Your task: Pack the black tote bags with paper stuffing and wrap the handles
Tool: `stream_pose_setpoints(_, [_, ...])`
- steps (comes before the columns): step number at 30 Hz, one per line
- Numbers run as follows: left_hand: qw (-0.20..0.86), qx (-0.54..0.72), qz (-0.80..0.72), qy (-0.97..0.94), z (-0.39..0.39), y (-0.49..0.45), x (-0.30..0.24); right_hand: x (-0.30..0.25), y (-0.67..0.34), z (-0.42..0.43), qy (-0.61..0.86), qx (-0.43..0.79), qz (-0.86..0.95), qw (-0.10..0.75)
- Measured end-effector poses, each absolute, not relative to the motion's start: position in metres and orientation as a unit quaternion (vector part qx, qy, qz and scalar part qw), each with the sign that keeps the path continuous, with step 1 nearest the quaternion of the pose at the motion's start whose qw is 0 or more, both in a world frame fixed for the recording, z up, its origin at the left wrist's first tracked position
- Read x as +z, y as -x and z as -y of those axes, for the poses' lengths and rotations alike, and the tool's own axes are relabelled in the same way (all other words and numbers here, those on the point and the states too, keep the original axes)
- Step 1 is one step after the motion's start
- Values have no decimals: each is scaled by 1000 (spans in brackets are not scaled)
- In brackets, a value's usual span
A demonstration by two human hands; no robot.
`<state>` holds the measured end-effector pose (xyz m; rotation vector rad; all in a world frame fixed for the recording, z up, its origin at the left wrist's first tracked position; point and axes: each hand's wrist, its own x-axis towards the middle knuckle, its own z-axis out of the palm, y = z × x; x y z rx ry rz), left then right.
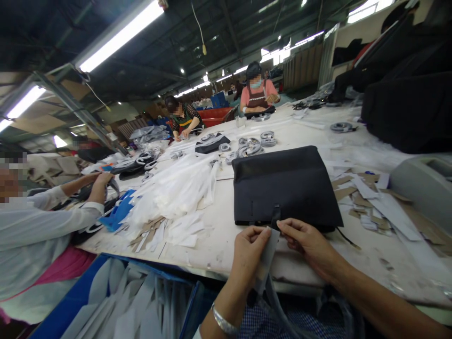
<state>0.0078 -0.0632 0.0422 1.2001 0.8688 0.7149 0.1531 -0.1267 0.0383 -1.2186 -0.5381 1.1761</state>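
A black bag (282, 186) lies flat on the table in front of me, with a short black strap tab (276, 213) at its near edge. My left hand (249, 254) is closed, thumb and fingers pinching a pale, translucent plastic strip (266, 259) that hangs down toward my lap. Just right of it, my right hand (309, 242) pinches the end of the black strap tab, close to the top of the strip; the fingertips partly hide that end. A grey wrapped strap (277, 301) curves below both hands, over my lap.
White plastic sleeves (176, 183) are heaped left of the bag. Coiled grey straps (250, 147) lie behind it. Card and paper scraps (374, 202) cover the right side. A blue bin (97, 268) holds pale strips at lower left. A co-worker's arms (81, 207) reach in from the left.
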Motion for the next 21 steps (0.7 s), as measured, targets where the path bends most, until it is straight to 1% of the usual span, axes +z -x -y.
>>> stream_pose_setpoints(5, [637,331,-367,-592,46,-24,48,40,-155,127,521,511,251,636])
stream_pose_setpoints(10, [610,288,-365,-642,37,-27,55,42,-159,124,471,549,125,679])
stream_pose_setpoints(12, [610,279,-364,-646,33,-29,56,42,-160,122,463,553,111,684])
stream_pose_setpoints(18, [584,294,-364,-664,18,-45,51,37,-158,122,494,555,162,650])
stream_pose_setpoints(21, [619,281,-343,-648,15,-42,52,37,-160,124,510,537,178,649])
